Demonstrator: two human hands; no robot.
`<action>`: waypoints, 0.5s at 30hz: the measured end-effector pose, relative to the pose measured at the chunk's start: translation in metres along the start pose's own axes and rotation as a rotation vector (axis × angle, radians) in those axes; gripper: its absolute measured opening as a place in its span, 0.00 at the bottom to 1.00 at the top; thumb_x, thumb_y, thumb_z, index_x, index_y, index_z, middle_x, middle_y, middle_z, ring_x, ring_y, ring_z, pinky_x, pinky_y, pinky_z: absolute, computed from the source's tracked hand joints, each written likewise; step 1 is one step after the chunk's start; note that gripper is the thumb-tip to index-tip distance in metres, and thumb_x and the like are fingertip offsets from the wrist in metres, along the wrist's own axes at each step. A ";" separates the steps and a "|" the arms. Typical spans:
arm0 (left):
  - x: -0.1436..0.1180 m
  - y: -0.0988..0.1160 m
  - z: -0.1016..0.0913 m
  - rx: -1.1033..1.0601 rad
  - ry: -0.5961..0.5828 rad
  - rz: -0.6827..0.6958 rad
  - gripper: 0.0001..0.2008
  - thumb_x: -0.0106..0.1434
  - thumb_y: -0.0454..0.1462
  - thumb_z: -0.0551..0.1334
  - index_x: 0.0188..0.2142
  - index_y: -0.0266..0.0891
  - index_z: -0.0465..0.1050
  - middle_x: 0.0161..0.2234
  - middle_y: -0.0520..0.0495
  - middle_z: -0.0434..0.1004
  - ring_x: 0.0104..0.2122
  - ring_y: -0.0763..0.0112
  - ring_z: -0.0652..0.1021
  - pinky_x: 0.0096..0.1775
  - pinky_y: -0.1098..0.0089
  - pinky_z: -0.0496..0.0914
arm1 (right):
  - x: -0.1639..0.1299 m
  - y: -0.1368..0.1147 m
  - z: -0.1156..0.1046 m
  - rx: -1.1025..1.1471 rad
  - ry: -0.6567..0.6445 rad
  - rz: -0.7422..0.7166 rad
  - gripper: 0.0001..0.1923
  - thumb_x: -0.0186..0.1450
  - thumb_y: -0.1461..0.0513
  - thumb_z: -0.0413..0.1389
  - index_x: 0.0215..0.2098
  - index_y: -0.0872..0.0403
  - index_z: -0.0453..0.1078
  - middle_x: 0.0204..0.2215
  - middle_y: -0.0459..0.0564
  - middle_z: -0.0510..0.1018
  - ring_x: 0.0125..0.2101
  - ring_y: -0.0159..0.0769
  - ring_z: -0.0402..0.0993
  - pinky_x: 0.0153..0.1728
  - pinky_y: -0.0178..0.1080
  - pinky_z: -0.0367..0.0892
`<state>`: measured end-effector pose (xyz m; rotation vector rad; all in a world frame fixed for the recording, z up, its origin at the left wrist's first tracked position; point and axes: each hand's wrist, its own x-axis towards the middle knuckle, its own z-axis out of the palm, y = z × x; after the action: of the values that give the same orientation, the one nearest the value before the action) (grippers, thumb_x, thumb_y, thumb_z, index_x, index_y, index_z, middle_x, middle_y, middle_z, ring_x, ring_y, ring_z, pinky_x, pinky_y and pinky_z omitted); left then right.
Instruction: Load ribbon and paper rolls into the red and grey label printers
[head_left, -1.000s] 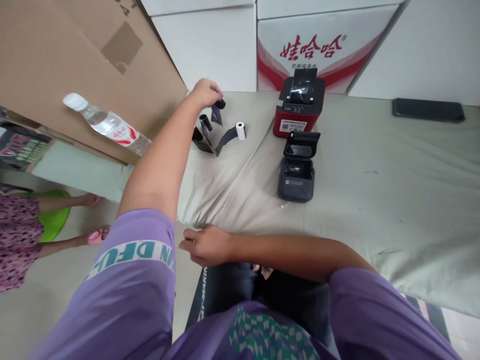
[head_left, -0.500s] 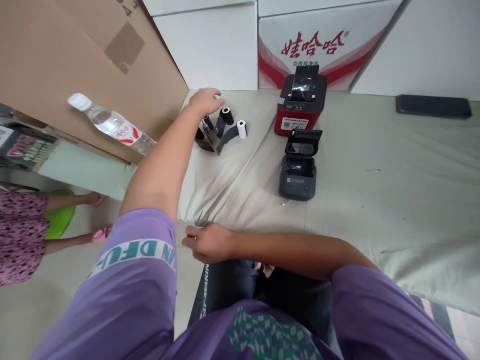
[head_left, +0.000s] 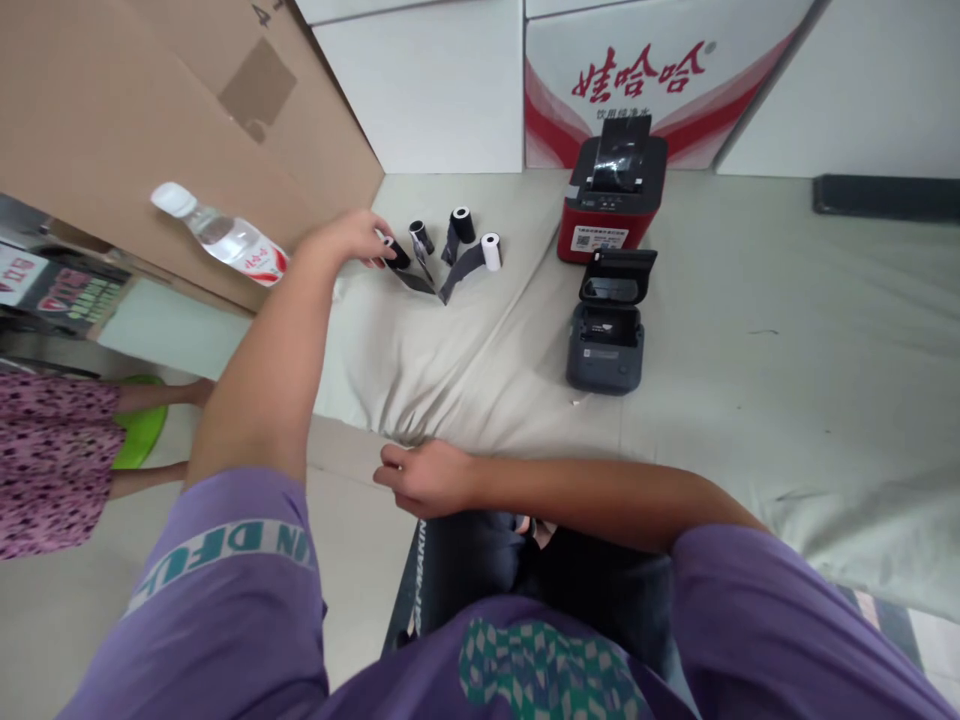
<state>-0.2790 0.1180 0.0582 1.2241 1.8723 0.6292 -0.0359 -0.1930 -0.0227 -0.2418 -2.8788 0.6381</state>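
My left hand [head_left: 356, 238] is at the far left of the cloth-covered surface, its fingers closed round the near end of a small black roll [head_left: 397, 254]. A dark strip runs from that roll to a folded black piece. Beside it stand a second dark roll [head_left: 421, 237], a third black roll [head_left: 462, 226] with a white core, and a white roll [head_left: 491, 252] with a dark strip trailing from it. My right hand [head_left: 424, 478] rests near the front edge of the surface, fingers curled together; whatever they hold, if anything, is hidden.
A red and black printer [head_left: 609, 222] stands at the back, with a small dark printer [head_left: 605, 350], lid raised, in front. A dark flat device [head_left: 885, 196] lies right. A water bottle [head_left: 225, 237] is left, by a cardboard box [head_left: 225, 90]. Another person [head_left: 56, 460] is far left.
My left hand has moved left and down from above the rolls to the leftmost black roll, uncovering the rolls. My right hand stays nearly still. The view has shifted slightly.
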 end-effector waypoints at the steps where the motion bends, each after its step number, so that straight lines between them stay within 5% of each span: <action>1: -0.006 -0.004 -0.003 -0.010 0.026 0.078 0.27 0.36 0.22 0.84 0.29 0.41 0.74 0.21 0.59 0.67 0.52 0.54 0.74 0.68 0.19 0.38 | 0.000 0.000 0.000 0.002 0.002 -0.001 0.16 0.76 0.61 0.47 0.56 0.55 0.69 0.54 0.54 0.75 0.29 0.33 0.70 0.23 0.41 0.60; 5: -0.050 -0.003 -0.001 -0.007 0.221 0.450 0.23 0.43 0.33 0.83 0.34 0.48 0.75 0.28 0.57 0.75 0.46 0.58 0.77 0.70 0.25 0.54 | 0.000 -0.001 0.000 0.001 0.006 -0.012 0.15 0.75 0.60 0.48 0.56 0.55 0.69 0.54 0.54 0.75 0.31 0.34 0.73 0.23 0.42 0.64; 7: -0.083 0.009 0.019 -0.228 0.275 0.609 0.28 0.39 0.40 0.83 0.36 0.49 0.72 0.35 0.59 0.80 0.42 0.61 0.78 0.65 0.28 0.68 | 0.001 -0.002 0.003 -0.020 0.002 -0.027 0.15 0.75 0.60 0.48 0.57 0.56 0.69 0.54 0.55 0.75 0.33 0.36 0.77 0.24 0.42 0.66; 11: -0.151 0.049 0.089 -0.566 -0.138 0.627 0.31 0.41 0.49 0.82 0.38 0.49 0.69 0.39 0.57 0.81 0.41 0.58 0.82 0.52 0.41 0.81 | 0.004 -0.002 0.012 -0.094 -0.036 -0.055 0.16 0.74 0.62 0.50 0.57 0.56 0.70 0.56 0.58 0.76 0.39 0.40 0.83 0.28 0.42 0.71; 15: -0.186 0.080 0.169 -0.450 -0.410 0.627 0.23 0.57 0.49 0.76 0.42 0.45 0.68 0.40 0.50 0.78 0.44 0.56 0.84 0.45 0.51 0.81 | 0.008 0.002 0.024 -0.105 -0.082 -0.112 0.17 0.74 0.65 0.49 0.56 0.59 0.73 0.50 0.61 0.82 0.44 0.47 0.85 0.36 0.46 0.76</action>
<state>-0.0578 -0.0220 0.0887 1.4881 0.9285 0.9782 -0.0487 -0.1993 -0.0434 -0.0702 -2.9825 0.4881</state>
